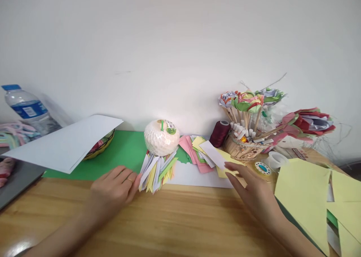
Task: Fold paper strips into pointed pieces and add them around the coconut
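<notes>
My left hand (117,183) rests low over the front of the table with its fingers curled in. Its fingertips meet the left edge of a bundle of folded paper strips (156,170), coloured white, yellow and green; anything pinched in them is hidden. Right behind the bundle sits a round white object in a foam net (161,136), with a green label. My right hand (254,191) pinches the near end of a white paper strip (213,154) between thumb and fingers. Under and beside that strip lie pink paper pieces (187,148) and yellow paper pieces (199,142).
Against the wall stand a dark red thread spool (220,133) and a basket (244,150) of paper flowers. A tape roll (262,168) and yellow sheets (304,197) lie right. White sheets (67,142) overlap a bowl (101,146) at left, near a water bottle (29,108).
</notes>
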The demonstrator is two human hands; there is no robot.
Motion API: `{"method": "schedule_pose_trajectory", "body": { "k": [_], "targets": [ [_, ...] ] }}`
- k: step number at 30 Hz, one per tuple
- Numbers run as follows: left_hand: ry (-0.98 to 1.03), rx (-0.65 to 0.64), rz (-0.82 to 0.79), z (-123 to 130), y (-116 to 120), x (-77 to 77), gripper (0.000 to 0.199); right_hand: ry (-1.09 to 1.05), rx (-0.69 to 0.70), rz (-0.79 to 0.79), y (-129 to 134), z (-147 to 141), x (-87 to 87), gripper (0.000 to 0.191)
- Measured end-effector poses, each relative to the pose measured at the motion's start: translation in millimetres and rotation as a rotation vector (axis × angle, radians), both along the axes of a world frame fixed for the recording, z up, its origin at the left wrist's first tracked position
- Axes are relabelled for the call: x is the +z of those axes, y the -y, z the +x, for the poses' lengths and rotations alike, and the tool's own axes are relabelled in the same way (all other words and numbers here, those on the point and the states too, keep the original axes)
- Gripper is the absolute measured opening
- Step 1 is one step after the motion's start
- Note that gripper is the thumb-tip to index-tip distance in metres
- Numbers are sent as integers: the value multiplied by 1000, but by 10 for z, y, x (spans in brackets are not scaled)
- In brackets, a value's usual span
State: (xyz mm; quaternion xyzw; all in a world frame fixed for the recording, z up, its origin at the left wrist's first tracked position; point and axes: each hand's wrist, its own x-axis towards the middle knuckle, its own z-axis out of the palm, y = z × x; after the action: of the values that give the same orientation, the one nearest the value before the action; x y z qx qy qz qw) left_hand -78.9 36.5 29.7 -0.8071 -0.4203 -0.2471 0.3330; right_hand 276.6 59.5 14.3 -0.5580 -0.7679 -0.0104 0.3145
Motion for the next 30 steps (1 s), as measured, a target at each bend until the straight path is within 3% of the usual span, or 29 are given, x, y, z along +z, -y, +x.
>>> {"method": "schedule_pose_trajectory", "body": {
  "k": [4,8,11,18,24,27,30],
  "targets": [
    [27,-239,-25,44,50,62,33,374,-19,161,-228,9,-105,44],
    [11,-420,-82,249,59,62,27,451,53,150,-338,-30,-169,25],
    [35,-493,-110,420,50,30,26,466,86,164,-301,-27,-162,25],
    [23,-552,-163,818,-13,-46,12,408,132,242,-60,-25,-152,30],
    [-5,-461,-170,1028,-59,-200,19,414,170,228,37,-77,-108,28],
    [-21,-437,-150,1036,-51,-224,23,380,290,242,148,-110,-1,31],
    [31,-466,-151,1014,-16,-250,17,345,477,119,289,-169,63,34]
  ]
}}
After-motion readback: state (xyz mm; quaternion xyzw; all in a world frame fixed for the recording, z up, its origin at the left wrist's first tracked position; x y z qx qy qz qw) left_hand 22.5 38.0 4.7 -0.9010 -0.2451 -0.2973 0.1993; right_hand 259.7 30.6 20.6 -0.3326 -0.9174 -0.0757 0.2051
